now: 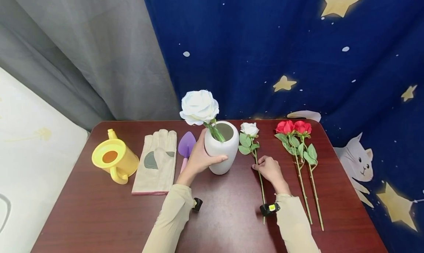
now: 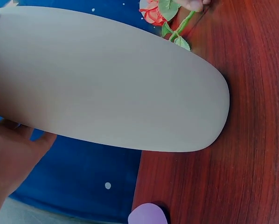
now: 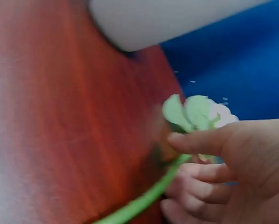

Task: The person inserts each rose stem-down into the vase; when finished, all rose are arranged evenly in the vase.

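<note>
My left hand (image 1: 201, 155) grips the white vase (image 1: 221, 155) round its left side, with the thumb across the front. A large white flower (image 1: 199, 107) leans left out of the vase mouth, its green stem inside. In the left wrist view the vase (image 2: 116, 84) fills most of the picture. To the right of the vase, a smaller white rose (image 1: 249, 129) with green leaves lies on the table. My right hand (image 1: 269, 169) pinches its stem partway along; in the right wrist view the stem (image 3: 146, 198) runs between thumb and curled fingers.
Two red roses (image 1: 293, 127) lie to the right of my right hand. On the left are a yellow watering can (image 1: 127, 159), pale gardening gloves (image 1: 159, 175) and a purple trowel (image 1: 187, 143) beside my left wrist. Curtains (image 1: 225, 61) hang behind the brown table (image 1: 106, 220).
</note>
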`<move>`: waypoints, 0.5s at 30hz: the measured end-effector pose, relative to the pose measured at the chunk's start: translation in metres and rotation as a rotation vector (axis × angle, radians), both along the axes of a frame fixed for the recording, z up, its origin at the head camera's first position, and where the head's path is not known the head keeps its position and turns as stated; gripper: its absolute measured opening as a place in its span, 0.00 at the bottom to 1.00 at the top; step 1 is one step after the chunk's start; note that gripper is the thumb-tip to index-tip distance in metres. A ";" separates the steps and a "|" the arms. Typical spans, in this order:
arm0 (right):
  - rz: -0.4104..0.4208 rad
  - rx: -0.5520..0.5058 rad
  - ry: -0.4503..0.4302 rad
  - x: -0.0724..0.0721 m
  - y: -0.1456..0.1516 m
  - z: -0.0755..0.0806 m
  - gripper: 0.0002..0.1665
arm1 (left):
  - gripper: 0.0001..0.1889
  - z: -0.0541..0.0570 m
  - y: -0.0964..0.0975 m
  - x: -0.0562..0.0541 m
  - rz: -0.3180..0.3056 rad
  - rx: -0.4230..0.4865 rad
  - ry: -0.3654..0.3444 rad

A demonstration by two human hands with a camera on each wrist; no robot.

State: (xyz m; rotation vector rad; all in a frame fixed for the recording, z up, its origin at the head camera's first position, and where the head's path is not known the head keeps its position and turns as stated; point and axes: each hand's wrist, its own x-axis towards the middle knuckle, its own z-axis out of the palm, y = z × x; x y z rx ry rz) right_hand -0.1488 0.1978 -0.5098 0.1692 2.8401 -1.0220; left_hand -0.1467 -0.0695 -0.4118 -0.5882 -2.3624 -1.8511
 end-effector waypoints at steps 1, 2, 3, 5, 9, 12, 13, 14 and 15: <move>-0.009 0.013 0.022 0.000 -0.002 -0.002 0.12 | 0.47 0.000 0.000 0.000 0.000 -0.002 0.001; -0.020 0.018 0.041 -0.001 -0.003 -0.003 0.11 | 0.47 0.001 0.000 0.000 -0.002 -0.003 0.001; -0.031 0.017 0.062 0.000 -0.004 -0.004 0.09 | 0.47 0.001 0.000 0.000 -0.003 -0.005 0.002; -0.055 -0.004 0.091 0.000 -0.005 -0.005 0.07 | 0.47 0.001 0.001 0.000 -0.005 -0.006 0.003; -0.086 -0.104 0.095 0.003 -0.003 -0.004 0.06 | 0.47 0.001 0.000 0.000 0.001 -0.003 0.001; -0.104 -0.196 0.076 0.004 -0.001 -0.004 0.06 | 0.48 0.001 0.000 0.000 0.003 -0.002 -0.001; -0.112 -0.233 0.071 0.005 0.000 -0.004 0.06 | 0.48 0.001 0.000 0.000 0.003 -0.001 -0.002; -0.123 -0.280 0.063 0.005 0.001 -0.004 0.06 | 0.48 0.000 0.000 0.000 0.003 -0.001 -0.001; -0.135 -0.333 0.052 0.005 0.001 -0.005 0.06 | 0.48 0.000 -0.001 -0.001 0.003 -0.001 -0.001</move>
